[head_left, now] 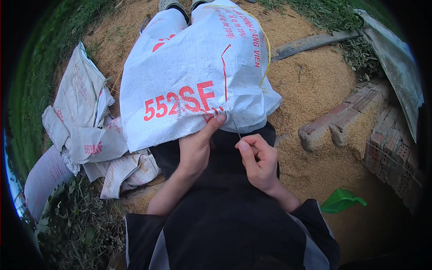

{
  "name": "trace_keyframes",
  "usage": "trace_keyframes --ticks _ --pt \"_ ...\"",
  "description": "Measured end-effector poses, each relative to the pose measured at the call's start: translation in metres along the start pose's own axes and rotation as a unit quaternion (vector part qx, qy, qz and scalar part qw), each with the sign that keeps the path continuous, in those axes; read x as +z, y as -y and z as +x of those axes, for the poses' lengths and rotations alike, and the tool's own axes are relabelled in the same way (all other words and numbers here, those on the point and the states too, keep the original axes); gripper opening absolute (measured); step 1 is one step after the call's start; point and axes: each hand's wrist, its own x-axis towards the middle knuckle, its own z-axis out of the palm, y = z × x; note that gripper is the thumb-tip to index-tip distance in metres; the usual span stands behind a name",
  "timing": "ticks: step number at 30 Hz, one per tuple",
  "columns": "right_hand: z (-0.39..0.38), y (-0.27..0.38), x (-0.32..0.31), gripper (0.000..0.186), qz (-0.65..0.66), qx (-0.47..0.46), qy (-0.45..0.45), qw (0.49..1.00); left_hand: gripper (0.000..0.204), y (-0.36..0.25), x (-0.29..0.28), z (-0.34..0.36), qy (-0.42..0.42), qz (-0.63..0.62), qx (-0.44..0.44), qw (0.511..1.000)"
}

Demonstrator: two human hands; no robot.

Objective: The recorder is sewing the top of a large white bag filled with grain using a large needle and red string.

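Note:
Across my lap lies a white woven sack point(155, 76) with red print. My left hand point(197, 146) is closed on its near edge, thumb on top, where the fabric is bunched. A red thread point(224, 74) runs over the sack down to that bunched spot. Just to the right, my right hand point(260, 163) is closed, thumb and forefinger pinching a thin, dark needle point(236, 126). The needle slants up from the fingertips to the sack's edge; whether its tip is in the fabric I cannot tell. A yellow string point(268, 49) curves along the sack's right side.
More crumpled white sacks point(83, 94) are piled at the left on grass. Spilled grain or husks point(310, 74) cover the ground. Bricks point(342, 112), a wooden plank point(310, 46) and a grey sheet point(391, 49) are at the right. A green plastic piece point(342, 200) lies near my right elbow.

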Motion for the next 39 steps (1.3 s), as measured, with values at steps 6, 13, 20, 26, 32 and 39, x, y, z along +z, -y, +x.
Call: trace_keyframes --ticks 6,13,20,26,32,39 --pt "0.002 -0.001 0.006 0.011 0.025 -0.002 -0.009 1.0 0.022 -0.003 0.012 -0.002 -0.018 -0.007 0.021 1.0" --pt "0.009 -0.006 0.019 0.011 0.064 0.008 -0.027 0.998 0.02 0.002 0.005 -0.009 -0.01 0.019 0.002 1.0" --pt "0.007 -0.022 0.034 0.012 0.101 -0.029 -0.047 0.993 0.019 0.001 0.009 -0.008 -0.018 0.02 0.032 0.999" --pt "0.004 -0.035 0.049 0.018 0.104 -0.064 -0.076 0.99 0.02 0.001 0.002 -0.011 0.005 0.039 -0.01 0.999" --pt "0.016 -0.025 0.05 0.017 0.096 -0.077 -0.117 0.986 0.02 -0.002 0.012 -0.012 0.018 0.044 0.027 0.999" --pt "0.028 -0.015 0.045 0.014 0.08 -0.05 -0.078 0.992 0.029 -0.016 -0.01 -0.011 0.057 0.171 -0.037 0.983"
